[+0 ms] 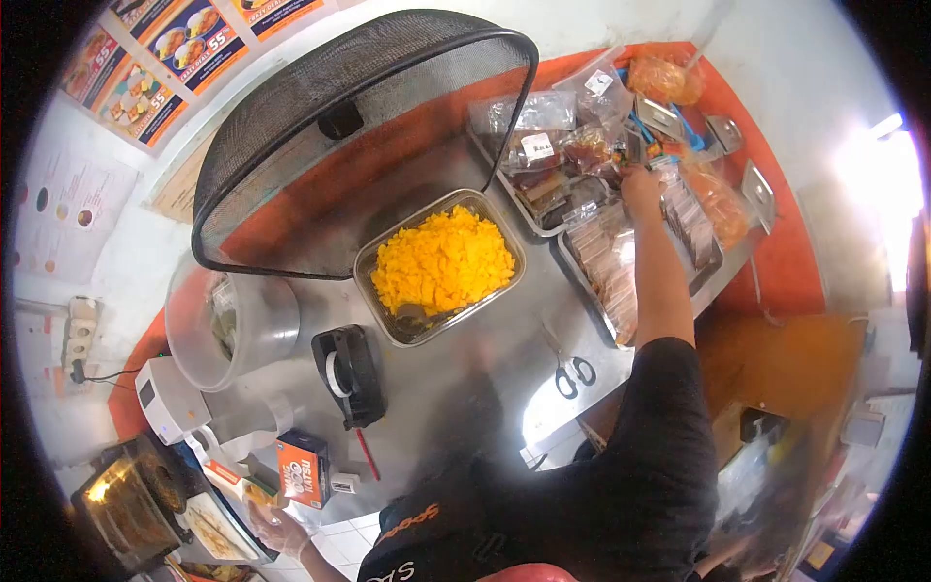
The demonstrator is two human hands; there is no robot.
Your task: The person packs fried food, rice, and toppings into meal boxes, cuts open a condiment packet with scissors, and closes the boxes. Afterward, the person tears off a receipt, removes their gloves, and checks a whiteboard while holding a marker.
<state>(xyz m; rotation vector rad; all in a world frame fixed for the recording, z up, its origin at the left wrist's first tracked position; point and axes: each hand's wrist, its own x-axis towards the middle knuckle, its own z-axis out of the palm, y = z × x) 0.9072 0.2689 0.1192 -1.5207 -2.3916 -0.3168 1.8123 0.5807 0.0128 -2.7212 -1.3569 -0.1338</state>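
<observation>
My right hand (637, 186) reaches far across the steel table into the packets at the back right. Its fingers are curled down among clear plastic packets (588, 150), and what they grip is hidden. Beneath my forearm is a metal tray (621, 335) with rows of flat brownish packets (601, 260). At the lower left, my left hand (278, 529) wears a clear plastic glove. Its bent fingers are at the end of a white, orange and green carton (231, 475); I cannot make out what is between them.
A metal pan (361, 276) holds chopped yellow food (441, 260) below a raised black mesh cover (291, 145). Scissors (569, 376), a black tape dispenser (351, 373), a red pen (368, 454), an orange box (304, 468), a clear bucket (262, 330) and a white label printer (173, 400) stand around.
</observation>
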